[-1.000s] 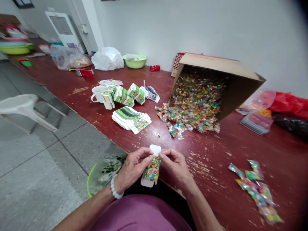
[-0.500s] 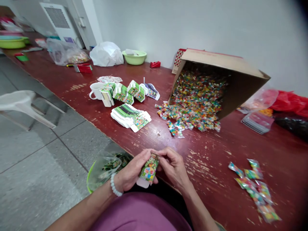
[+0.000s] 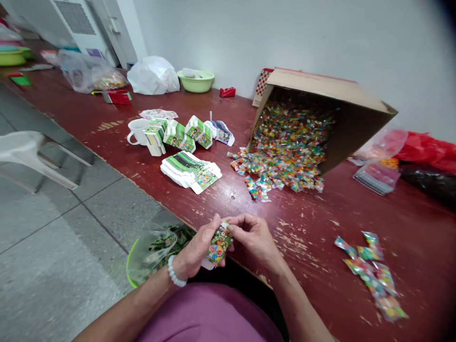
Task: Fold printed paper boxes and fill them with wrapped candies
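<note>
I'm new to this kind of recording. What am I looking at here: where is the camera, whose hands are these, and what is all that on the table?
There is no machine here. A person works with bare hands, and the one picture comes from a camera worn on their head, looking forward and down, so you see their own arms from above. The left hand wraps around a small printed box, and the right hand pinches its top end with the fingers. They work at the near edge of a worn red table. Farther back a cardboard carton lies tipped on its side, with colourful packets spilling out. Left of it are a stack of flat box blanks, some folded boxes and a white mug. A few loose packets lie at the right.
</note>
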`<state>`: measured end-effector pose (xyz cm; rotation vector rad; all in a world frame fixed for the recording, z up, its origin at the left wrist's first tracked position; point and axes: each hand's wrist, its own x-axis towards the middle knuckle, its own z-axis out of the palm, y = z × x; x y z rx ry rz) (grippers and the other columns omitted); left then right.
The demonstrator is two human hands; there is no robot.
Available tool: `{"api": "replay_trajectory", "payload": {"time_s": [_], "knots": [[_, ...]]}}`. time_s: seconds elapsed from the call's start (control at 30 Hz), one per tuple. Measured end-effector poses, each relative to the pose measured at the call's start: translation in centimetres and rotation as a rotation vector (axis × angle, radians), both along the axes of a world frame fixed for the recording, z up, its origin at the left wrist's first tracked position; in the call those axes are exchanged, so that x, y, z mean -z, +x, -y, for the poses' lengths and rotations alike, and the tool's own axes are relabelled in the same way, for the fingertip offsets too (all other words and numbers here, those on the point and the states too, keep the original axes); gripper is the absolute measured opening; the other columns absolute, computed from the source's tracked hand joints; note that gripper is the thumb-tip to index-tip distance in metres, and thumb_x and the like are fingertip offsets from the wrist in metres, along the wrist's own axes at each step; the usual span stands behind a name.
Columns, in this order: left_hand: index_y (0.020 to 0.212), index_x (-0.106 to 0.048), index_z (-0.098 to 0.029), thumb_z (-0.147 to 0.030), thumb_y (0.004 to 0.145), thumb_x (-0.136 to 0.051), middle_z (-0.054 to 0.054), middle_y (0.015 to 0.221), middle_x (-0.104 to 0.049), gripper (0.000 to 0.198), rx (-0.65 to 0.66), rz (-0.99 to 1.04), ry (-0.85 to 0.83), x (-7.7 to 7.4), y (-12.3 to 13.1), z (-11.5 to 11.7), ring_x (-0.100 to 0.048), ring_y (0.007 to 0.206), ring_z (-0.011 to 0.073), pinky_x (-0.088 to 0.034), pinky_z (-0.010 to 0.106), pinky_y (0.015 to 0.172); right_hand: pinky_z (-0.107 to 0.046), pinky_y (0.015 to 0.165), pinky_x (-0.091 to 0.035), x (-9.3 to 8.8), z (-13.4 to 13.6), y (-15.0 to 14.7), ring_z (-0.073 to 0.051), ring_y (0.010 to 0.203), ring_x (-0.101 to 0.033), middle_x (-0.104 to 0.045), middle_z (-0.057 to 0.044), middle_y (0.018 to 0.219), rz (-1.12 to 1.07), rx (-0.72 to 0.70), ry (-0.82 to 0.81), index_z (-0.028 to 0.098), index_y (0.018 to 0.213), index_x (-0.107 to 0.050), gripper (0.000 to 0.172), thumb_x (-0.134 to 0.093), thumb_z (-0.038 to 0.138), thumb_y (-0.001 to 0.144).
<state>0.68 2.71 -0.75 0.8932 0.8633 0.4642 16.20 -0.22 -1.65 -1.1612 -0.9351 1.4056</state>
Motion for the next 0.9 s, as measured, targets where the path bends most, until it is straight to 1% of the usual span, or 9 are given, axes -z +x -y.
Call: {"api": "replay_trajectory", "payload": {"time_s": [0.07, 0.17, 0.27, 0.37, 0.5, 0.67, 0.73, 0.8, 0.9], "knots": [[0.122, -0.066, -0.015, -0.069, 0.090, -0.042, 0.008, 0.076, -0.070, 0.068, 0.001, -0.018, 0.031, -0.1, 0.0, 0.0, -0.060, 0.046, 0.0115, -0.045, 0.019, 0.041, -0.025, 0.049, -0.048, -0.1, 0.0, -0.2, -0.010, 0.047, -0.057, -0.074, -0.003, 0.079, -0.053, 0.015, -0.026, 0.017, 0.080, -0.068, 0.020, -0.075, 0.035, 0.079], [0.114, -0.070, -0.012, -0.068, 0.088, -0.048, 0.008, 0.070, -0.068, 0.065, -0.039, -0.046, 0.037, -0.1, 0.1, -0.1, -0.059, 0.046, 0.0119, -0.046, 0.019, 0.041, -0.025, 0.049, -0.047, -0.4, 0.1, -0.1, -0.011, 0.048, -0.057, -0.072, -0.003, 0.073, 0.047, 0.032, 0.022, 0.017, 0.081, -0.071, 0.021, -0.075, 0.038, 0.080], [0.113, -0.070, -0.014, -0.068, 0.086, -0.052, 0.006, 0.068, -0.067, 0.063, -0.088, -0.026, -0.037, -0.1, 0.2, -0.1, -0.059, 0.045, 0.0128, -0.047, 0.021, 0.041, -0.026, 0.054, -0.049, -0.7, 0.5, 0.2, -0.011, 0.052, -0.059, -0.073, -0.004, 0.084, 0.213, 0.003, 0.128, 0.019, 0.086, -0.074, 0.020, -0.068, 0.039, 0.086], [0.115, -0.068, -0.017, -0.068, 0.086, -0.051, 0.002, 0.064, -0.065, 0.062, -0.120, 0.037, -0.143, 0.1, 0.5, 0.0, -0.058, 0.043, 0.0133, -0.047, 0.022, 0.039, -0.030, 0.069, -0.053, -0.7, 1.1, -0.2, -0.015, 0.070, -0.065, -0.073, -0.005, 0.100, 0.373, 0.004, 0.287, 0.023, 0.090, -0.074, 0.016, -0.061, 0.032, 0.092], [0.114, -0.065, -0.020, -0.058, 0.086, -0.059, 0.001, 0.073, -0.068, 0.048, -0.174, 0.072, -0.161, 0.6, 1.0, 0.2, -0.061, 0.048, 0.0127, -0.046, 0.020, 0.039, -0.034, 0.083, -0.050, 0.1, 1.1, -1.2, -0.020, 0.091, -0.065, -0.071, -0.006, 0.097, 0.560, 0.119, 0.443, 0.024, 0.091, -0.070, 0.012, -0.059, 0.022, 0.091], [0.121, -0.056, -0.025, -0.047, 0.083, -0.069, -0.001, 0.077, -0.067, 0.045, -0.225, 0.108, -0.058, 0.5, 1.2, -0.6, -0.064, 0.052, 0.0125, -0.050, 0.021, 0.047, -0.029, 0.077, -0.050, 1.2, -2.0, 1.8, -0.018, 0.084, -0.065, -0.070, -0.004, 0.093, 0.687, 0.076, 0.308, 0.023, 0.087, -0.070, 0.021, -0.054, 0.034, 0.095], [0.124, -0.051, -0.027, -0.040, 0.080, -0.074, -0.001, 0.081, -0.067, 0.051, -0.249, 0.122, -0.054, 0.4, 1.1, -1.4, -0.068, 0.062, 0.0141, -0.053, 0.023, 0.055, -0.034, 0.080, -0.048, 1.8, -4.1, 4.0, -0.022, 0.087, -0.062, -0.069, -0.007, 0.096, 0.857, 0.263, 0.233, 0.021, 0.097, -0.070, 0.019, -0.059, 0.035, 0.089], [0.121, -0.052, -0.025, -0.033, 0.078, -0.077, 0.000, 0.088, -0.068, 0.050, -0.296, 0.156, -0.034, 0.5, 1.0, -2.3, -0.068, 0.071, 0.0136, -0.055, 0.023, 0.062, -0.042, 0.092, -0.041, 2.5, -6.0, 6.1, -0.029, 0.104, -0.056, -0.068, -0.012, 0.111, 0.908, 0.350, 0.204, 0.020, 0.103, -0.069, 0.023, -0.066, 0.025, 0.080], [0.110, -0.058, -0.019, -0.032, 0.077, -0.078, 0.002, 0.090, -0.069, 0.041, -0.320, 0.128, 0.038, 1.1, 0.4, -3.4, -0.065, 0.069, 0.0117, -0.054, 0.022, 0.062, -0.047, 0.096, -0.036, 3.6, -7.6, 7.9, -0.034, 0.113, -0.049, -0.069, -0.014, 0.108, 0.908, 0.411, 0.160, 0.021, 0.088, -0.072, 0.014, -0.070, 0.020, 0.074]]}}
